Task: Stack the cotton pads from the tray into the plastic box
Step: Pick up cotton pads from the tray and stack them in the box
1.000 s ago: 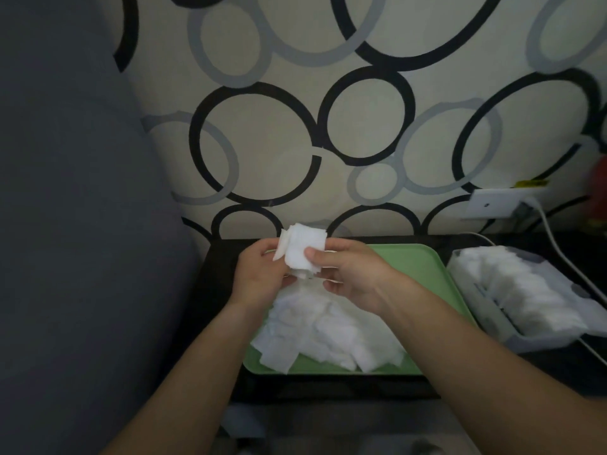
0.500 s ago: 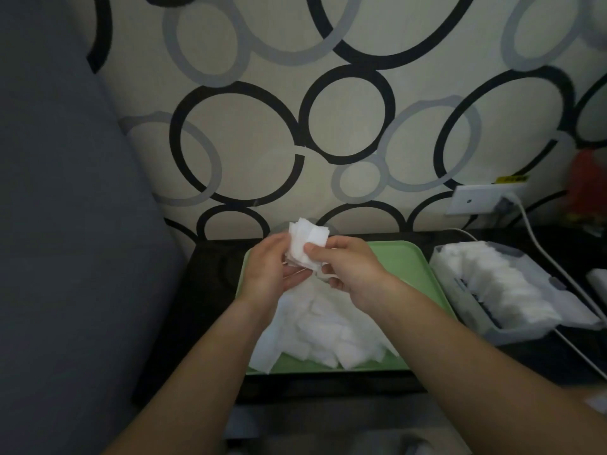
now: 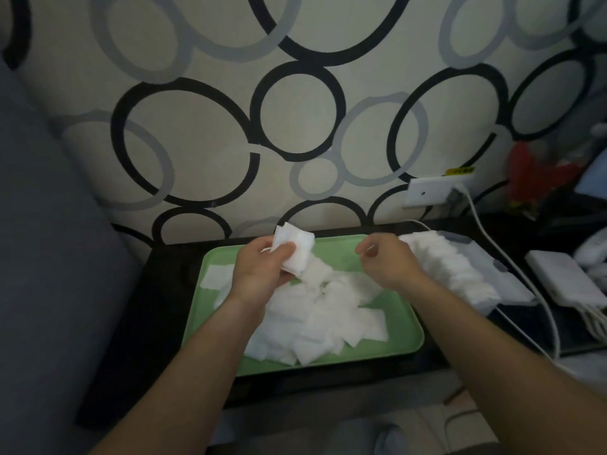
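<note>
Head view, dim light.

- My left hand is up over the far end of the green tray. Its fingers and thumb are curled round a small bundle of cotton pads. The bundle sticks out above the knuckles, edges uneven.
- My right hand is in the air just right of the bundle, apart from it. The fingers are curled in, thumb and forefinger close together. I see nothing in it.
- The loose cotton pads lie heaped across the middle and near part of the tray, overlapping at all angles. One lies flat by itself near the tray's left edge.
- The plastic box sits just right of the tray on the dark desk. Inside it, a row of pads stands on edge, packed close.
- A white cable runs from the wall socket down past the right side of the box.
- A white block sits further right with several cords coming out of it. I cannot tell what it is.
- Ring-patterned wallpaper fills the background.
</note>
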Demonstrator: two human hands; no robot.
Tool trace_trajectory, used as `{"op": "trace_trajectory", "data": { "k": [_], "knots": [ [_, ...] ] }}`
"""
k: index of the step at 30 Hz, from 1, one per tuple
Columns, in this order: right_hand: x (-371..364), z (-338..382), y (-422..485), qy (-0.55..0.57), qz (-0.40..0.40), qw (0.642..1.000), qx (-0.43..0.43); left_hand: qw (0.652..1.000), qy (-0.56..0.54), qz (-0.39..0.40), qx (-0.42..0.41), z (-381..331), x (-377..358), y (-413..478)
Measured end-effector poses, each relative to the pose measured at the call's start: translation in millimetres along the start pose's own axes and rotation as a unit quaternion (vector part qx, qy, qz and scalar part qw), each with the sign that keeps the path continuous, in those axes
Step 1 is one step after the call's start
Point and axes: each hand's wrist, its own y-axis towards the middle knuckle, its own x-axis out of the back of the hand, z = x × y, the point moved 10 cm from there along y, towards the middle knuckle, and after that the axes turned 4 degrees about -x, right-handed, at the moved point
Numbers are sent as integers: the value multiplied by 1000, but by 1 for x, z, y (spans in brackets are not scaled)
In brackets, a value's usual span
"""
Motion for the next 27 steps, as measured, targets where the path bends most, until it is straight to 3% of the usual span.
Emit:
{"op": "trace_trajectory", "data": {
  "k": [3, 6, 20, 27],
  "knots": [
    [-18, -16, -2, -137, 60, 989, 10, 1000, 27, 11, -1, 5, -15, 1],
    [-24, -19, -7, -178, 75, 981, 12, 999, 34, 19, -3, 9, -29, 1],
    [-24, -31, -2, -114, 104, 988, -6, 998, 67, 21, -12, 13, -37, 2],
    [-32, -33, -4, -138, 146, 979, 14, 997, 77, 21, -12, 13, -31, 6]
  ]
}}
